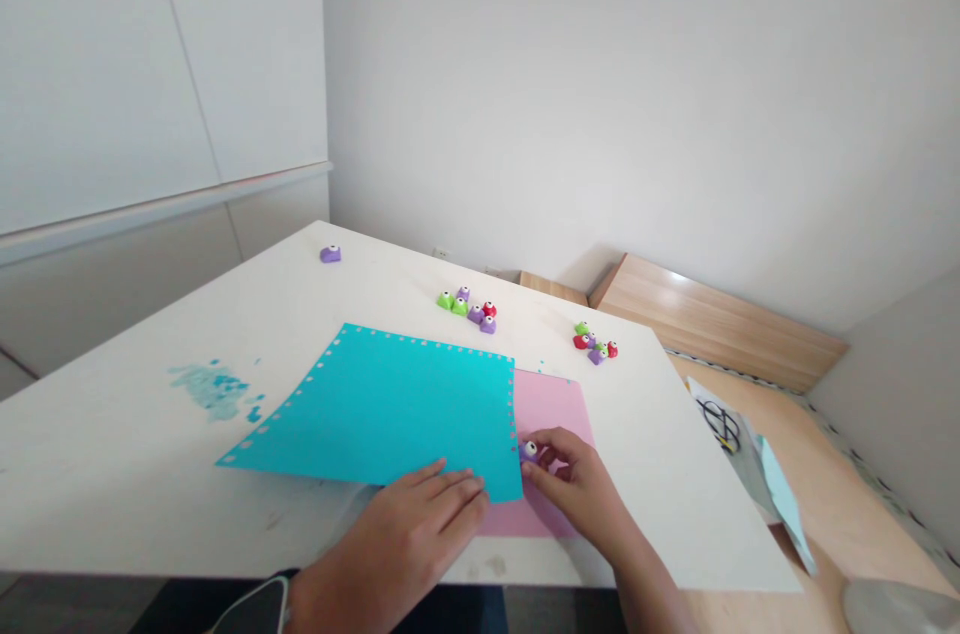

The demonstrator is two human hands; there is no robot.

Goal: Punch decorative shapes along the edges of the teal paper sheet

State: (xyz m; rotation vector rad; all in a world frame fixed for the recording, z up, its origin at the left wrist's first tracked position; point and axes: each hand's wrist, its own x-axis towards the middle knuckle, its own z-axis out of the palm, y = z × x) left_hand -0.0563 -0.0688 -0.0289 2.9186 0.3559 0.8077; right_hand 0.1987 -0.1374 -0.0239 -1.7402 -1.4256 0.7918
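A turquoise sheet of paper [405, 404] with small holes punched along its left, top and right edges lies on the table, partly over a pink sheet [551, 404]. My left hand [431, 519] rests flat on its lower edge, fingers stretched out. At the sheet's right edge, my right hand [566, 474] grips a purple craft punch [529, 451] with a white top between thumb and fingers. Whether the paper sits inside the punch's slot is hard to make out. The punch's far side is hidden by my fingers.
Several purple, green and red punches [476, 314] stand at the back middle, another cluster with a red punch [581, 342] at the back right. A lone purple punch [330, 255] is far left. Turquoise paper bits [217, 389] lie scattered left. A black cable [720, 424] lies beyond the table [675, 474].
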